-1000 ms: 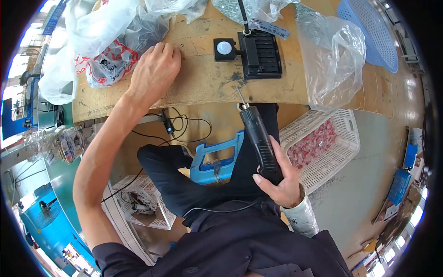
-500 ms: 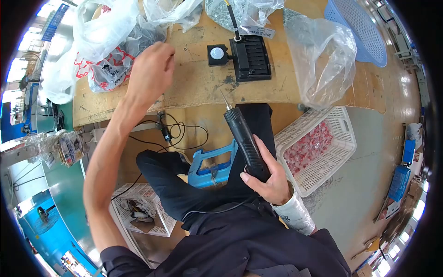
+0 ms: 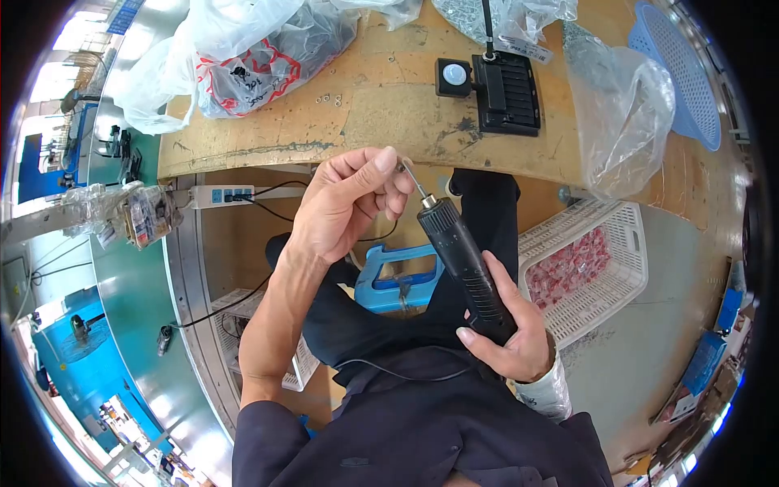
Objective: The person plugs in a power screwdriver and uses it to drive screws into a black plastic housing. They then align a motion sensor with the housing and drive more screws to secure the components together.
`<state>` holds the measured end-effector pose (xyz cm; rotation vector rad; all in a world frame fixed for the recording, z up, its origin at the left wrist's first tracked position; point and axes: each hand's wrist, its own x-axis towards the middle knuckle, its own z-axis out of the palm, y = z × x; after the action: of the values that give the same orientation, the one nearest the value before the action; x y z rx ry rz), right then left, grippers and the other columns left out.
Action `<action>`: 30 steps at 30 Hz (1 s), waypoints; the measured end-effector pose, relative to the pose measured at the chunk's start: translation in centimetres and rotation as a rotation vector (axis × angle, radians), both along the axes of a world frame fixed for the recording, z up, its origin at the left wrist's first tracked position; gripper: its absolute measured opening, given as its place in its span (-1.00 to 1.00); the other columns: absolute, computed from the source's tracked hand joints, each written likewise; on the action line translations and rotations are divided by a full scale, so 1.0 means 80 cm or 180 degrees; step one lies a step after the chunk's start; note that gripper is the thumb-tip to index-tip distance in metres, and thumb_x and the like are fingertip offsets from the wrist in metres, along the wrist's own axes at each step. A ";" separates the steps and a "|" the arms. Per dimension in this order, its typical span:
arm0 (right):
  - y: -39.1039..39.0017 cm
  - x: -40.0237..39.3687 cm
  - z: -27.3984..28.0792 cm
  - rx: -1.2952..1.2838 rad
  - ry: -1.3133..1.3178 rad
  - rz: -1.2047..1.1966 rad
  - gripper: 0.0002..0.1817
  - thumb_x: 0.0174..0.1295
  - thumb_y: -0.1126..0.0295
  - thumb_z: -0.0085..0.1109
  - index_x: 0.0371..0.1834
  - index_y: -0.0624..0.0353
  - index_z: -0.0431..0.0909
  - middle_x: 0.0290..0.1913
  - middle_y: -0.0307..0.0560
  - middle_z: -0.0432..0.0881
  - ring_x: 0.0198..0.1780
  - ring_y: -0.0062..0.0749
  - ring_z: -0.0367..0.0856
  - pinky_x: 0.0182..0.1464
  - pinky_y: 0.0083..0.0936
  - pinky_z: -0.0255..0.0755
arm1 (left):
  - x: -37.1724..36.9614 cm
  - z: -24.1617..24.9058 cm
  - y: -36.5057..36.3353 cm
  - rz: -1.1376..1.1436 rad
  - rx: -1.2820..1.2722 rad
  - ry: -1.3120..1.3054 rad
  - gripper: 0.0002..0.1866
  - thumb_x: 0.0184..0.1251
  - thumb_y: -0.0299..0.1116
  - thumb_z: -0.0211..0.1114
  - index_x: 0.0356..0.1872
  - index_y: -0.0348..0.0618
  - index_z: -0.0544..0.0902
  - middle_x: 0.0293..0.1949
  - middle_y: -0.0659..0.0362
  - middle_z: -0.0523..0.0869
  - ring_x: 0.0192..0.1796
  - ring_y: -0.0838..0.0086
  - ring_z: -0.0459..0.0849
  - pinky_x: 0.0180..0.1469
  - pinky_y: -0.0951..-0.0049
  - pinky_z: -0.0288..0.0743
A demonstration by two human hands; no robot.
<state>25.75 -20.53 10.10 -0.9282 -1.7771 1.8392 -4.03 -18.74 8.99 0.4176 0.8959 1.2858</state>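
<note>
Left hand (image 3: 345, 203), now back from the table (image 3: 389, 114), joins the right hand (image 3: 521, 339), which holds the screwdriver (image 3: 461, 253); left fingers narrow beside the bit (image 3: 415, 178), any contents indiscernible.

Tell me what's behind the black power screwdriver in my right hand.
Behind the power screwdriver, a dark trouser leg shows, with a blue plastic frame to the left. Whatever lies directly behind its body and the right hand is covered.
</note>
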 end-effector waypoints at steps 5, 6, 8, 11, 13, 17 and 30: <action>0.000 0.003 -0.004 0.0346 -0.0153 0.0038 0.00 0.17 0.51 0.45 0.68 0.40 0.10 0.05 -0.04 0.71 -0.10 -0.52 0.65 0.05 -0.52 0.54 | 0.004 0.005 0.003 0.0109 -0.0149 0.0266 -0.70 0.66 -0.21 0.24 -0.16 -0.27 0.71 -0.35 0.15 0.80 -0.45 0.54 0.66 -0.34 0.54 0.54; 0.000 0.004 -0.004 0.0350 -0.0145 0.0029 0.00 0.17 0.50 0.45 0.68 0.39 0.11 0.04 -0.05 0.71 -0.10 -0.51 0.65 0.04 -0.52 0.54 | 0.005 0.007 0.004 0.0123 -0.0171 0.0303 -0.70 0.66 -0.21 0.24 -0.17 -0.27 0.71 -0.36 0.16 0.80 -0.46 0.54 0.66 -0.35 0.54 0.53; 0.001 0.005 -0.003 0.0382 -0.0155 0.0027 0.00 0.17 0.50 0.45 0.68 0.39 0.12 0.01 -0.05 0.72 -0.12 -0.51 0.65 0.03 -0.52 0.54 | 0.006 0.008 0.003 0.0134 -0.0200 0.0388 -0.69 0.65 -0.20 0.25 -0.18 -0.27 0.72 -0.38 0.16 0.79 -0.47 0.55 0.65 -0.36 0.55 0.52; 0.003 0.006 -0.003 0.0438 -0.0195 0.0037 -0.01 0.17 0.49 0.45 0.67 0.38 0.13 -0.01 -0.05 0.72 -0.13 -0.51 0.66 0.02 -0.52 0.54 | 0.006 0.009 0.003 0.0123 -0.0232 0.0475 -0.69 0.65 -0.19 0.25 -0.20 -0.26 0.72 -0.40 0.17 0.79 -0.48 0.56 0.64 -0.37 0.55 0.51; 0.004 0.006 -0.004 0.0479 -0.0204 0.0039 -0.01 0.17 0.49 0.46 0.67 0.39 0.14 -0.01 -0.04 0.73 -0.13 -0.51 0.66 0.02 -0.52 0.55 | 0.006 0.008 0.005 0.0126 -0.0255 0.0434 -0.69 0.65 -0.19 0.26 -0.21 -0.25 0.73 -0.41 0.18 0.78 -0.49 0.57 0.64 -0.38 0.55 0.50; 0.004 0.009 -0.004 0.0575 -0.0210 0.0031 -0.03 0.16 0.49 0.46 0.66 0.38 0.16 -0.02 -0.04 0.74 -0.14 -0.50 0.67 0.01 -0.52 0.55 | 0.005 0.005 0.010 0.0051 -0.0194 0.0461 -0.71 0.63 -0.22 0.29 -0.20 -0.25 0.75 -0.40 0.18 0.79 -0.47 0.57 0.67 -0.37 0.55 0.53; -0.004 0.002 -0.003 -0.1711 0.0511 -0.0375 0.07 0.13 0.57 0.40 0.72 0.34 0.00 -0.17 -0.06 0.69 -0.39 -0.61 0.60 -0.33 -0.62 0.49 | 0.003 -0.005 0.020 -0.0031 0.0255 0.1647 -0.72 0.63 -0.28 0.29 -0.07 -0.34 0.78 -0.32 0.15 0.81 -0.37 0.57 0.68 -0.26 0.55 0.56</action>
<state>25.91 -20.82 9.84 -1.0063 -1.1218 2.2847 -3.81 -17.12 8.56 0.8409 1.2719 1.2265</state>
